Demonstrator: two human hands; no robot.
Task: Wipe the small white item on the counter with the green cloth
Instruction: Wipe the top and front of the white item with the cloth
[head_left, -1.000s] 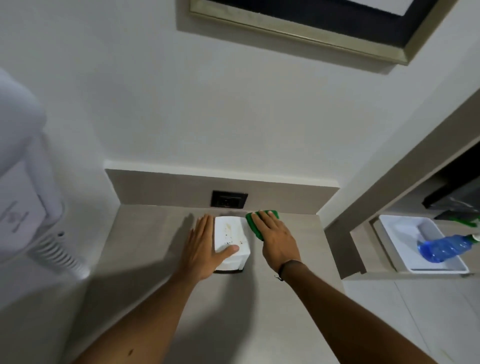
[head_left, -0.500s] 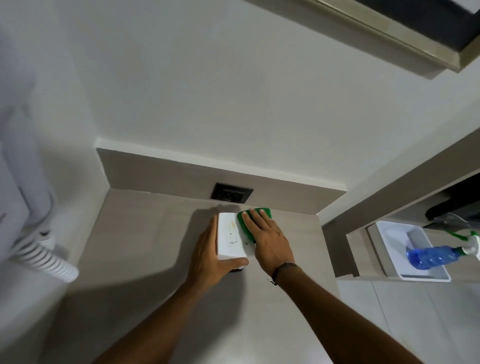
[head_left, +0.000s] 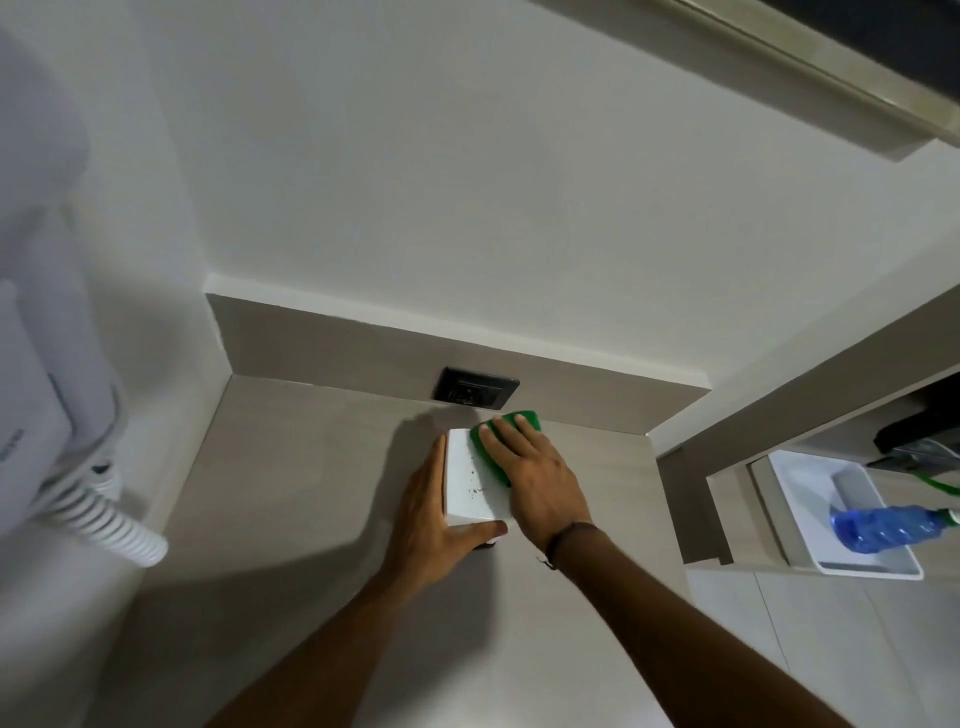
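A small white box-shaped item (head_left: 467, 483) with brown specks on its top stands on the grey counter (head_left: 311, 493) near the back wall. My left hand (head_left: 428, 514) clasps its left side, thumb across the near edge. My right hand (head_left: 530, 478) lies flat on a green cloth (head_left: 524, 420), pressing it onto the right part of the item's top. Most of the cloth is hidden under my fingers.
A dark wall socket (head_left: 475, 392) sits in the backsplash just behind the item. A white wall-mounted appliance with a coiled cord (head_left: 98, 512) hangs at the left. At the right, a white tray (head_left: 800, 499) holds a blue spray bottle (head_left: 888, 527).
My right hand has slid the green cloth from beside the item onto its top. My left hand has shifted from resting on the top to gripping the left side.
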